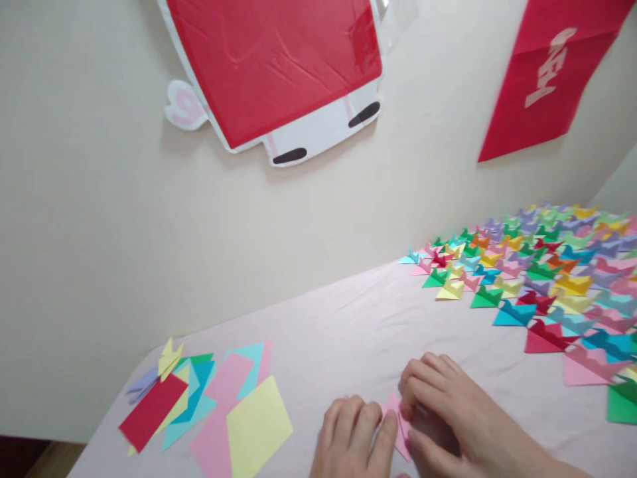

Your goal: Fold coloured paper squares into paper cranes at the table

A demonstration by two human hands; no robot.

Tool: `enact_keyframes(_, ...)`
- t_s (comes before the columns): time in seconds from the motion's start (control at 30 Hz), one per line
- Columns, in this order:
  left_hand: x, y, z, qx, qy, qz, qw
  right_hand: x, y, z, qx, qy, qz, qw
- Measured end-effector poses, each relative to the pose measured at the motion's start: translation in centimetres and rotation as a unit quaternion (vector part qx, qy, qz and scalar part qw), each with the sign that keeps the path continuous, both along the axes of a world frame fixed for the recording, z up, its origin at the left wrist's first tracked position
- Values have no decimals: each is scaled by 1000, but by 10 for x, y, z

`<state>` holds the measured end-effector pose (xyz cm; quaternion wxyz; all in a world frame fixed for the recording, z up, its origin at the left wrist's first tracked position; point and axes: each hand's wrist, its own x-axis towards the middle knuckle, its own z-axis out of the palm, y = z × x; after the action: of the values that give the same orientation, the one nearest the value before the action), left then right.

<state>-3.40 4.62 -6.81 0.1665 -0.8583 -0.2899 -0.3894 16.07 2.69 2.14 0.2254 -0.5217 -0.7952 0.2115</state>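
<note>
At the bottom of the view, a small piece of pink origami paper with a crease down it lies on the pale cloth. From the left, my left hand presses on it with curled fingers, the thumb along the fold. My right hand is bent over its right side, fingers curled and fingertips at the paper's edge. Both hands partly cover the paper, so its full shape is hidden.
Loose coloured sheets, with a yellow one and a red one, lie at the left beside a small yellow folded figure. Rows of folded paper birds fill the right. Behind stands a wall with red decorations.
</note>
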Motion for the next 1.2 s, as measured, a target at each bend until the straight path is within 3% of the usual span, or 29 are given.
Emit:
enact_keyframes(0.2, -16, -2, 21, -90, 61, 19, 994, -5, -6, -10, 8, -72, 16, 997)
enact_keyframes(0.33, -16, -2, 25, -119, 81, -16, 989, -6, -5, -11, 14, -47, 34, 998)
enact_keyframes(0.53, -17, 1, 28, -128, 80, -16, 988, -3, -3, -7, 48, 31, 42, 997)
enact_keyframes(0.73, -20, -1, 41, -139, 74, 36, 987, -4, -3, -12, 66, 44, 42, 996)
enact_keyframes(0.9, -13, -3, 37, -137, 21, 44, 989, -8, -2, -13, 50, 24, 72, 996)
enact_keyframes(1.1, -11, 1, 27, -190, -48, -48, 979, -6, 1, -21, 28, 42, 75, 996)
enact_keyframes(1.2, -11, 2, 27, -179, -54, -51, 981, -5, 2, -23, 25, 49, 66, 996)
